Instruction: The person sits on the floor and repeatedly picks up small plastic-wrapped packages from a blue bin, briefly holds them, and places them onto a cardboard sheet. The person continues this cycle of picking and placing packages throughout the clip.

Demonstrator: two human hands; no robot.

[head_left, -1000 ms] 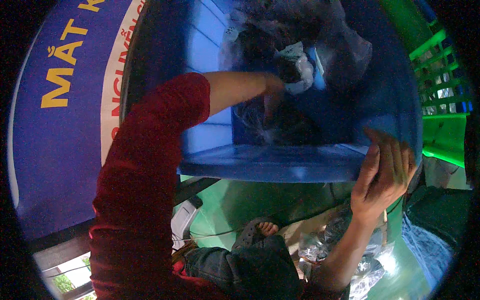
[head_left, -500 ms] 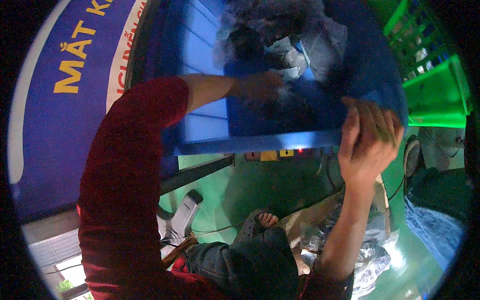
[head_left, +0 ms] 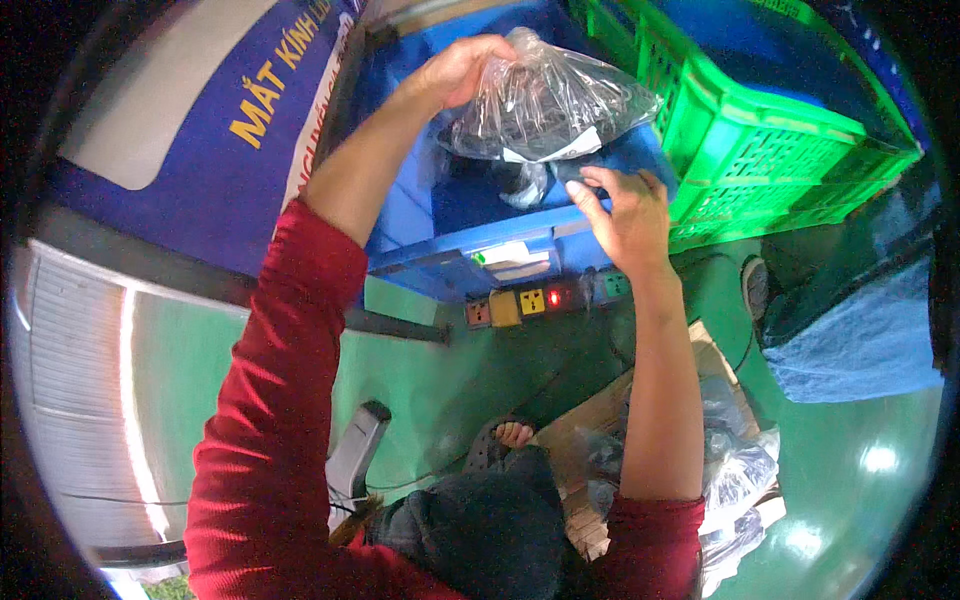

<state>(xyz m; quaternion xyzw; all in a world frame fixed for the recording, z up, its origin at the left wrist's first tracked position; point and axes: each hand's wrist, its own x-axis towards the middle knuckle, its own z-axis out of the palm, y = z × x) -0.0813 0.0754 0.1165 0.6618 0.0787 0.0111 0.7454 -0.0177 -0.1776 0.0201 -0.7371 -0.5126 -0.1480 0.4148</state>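
Note:
My left hand (head_left: 465,70) is closed on the gathered top of a clear plastic bag (head_left: 560,105) packed with dark small items. The bag hangs over a blue plastic bin (head_left: 405,215), and a white label shows along its lower side. My right hand (head_left: 632,215) is just below the bag, over the bin's near right part, thumb and fingers apart and nothing seen in it. Whether its fingertips touch the bag or the rim I cannot tell. Down inside the bin lies another clear bag (head_left: 525,185), partly hidden under the held one.
A bright green slatted crate (head_left: 760,160) adjoins the bin on the right. On the floor below are a power strip (head_left: 530,302) with a red light and flattened cardboard (head_left: 580,490) bearing several plastic bags (head_left: 740,475). Someone's denim-clad leg (head_left: 860,340) shows at right.
My left hand has come up out of the bin with the clear bag. My right hand has moved left from the bin's rim toward the bag. The view has shifted, showing more green crate.

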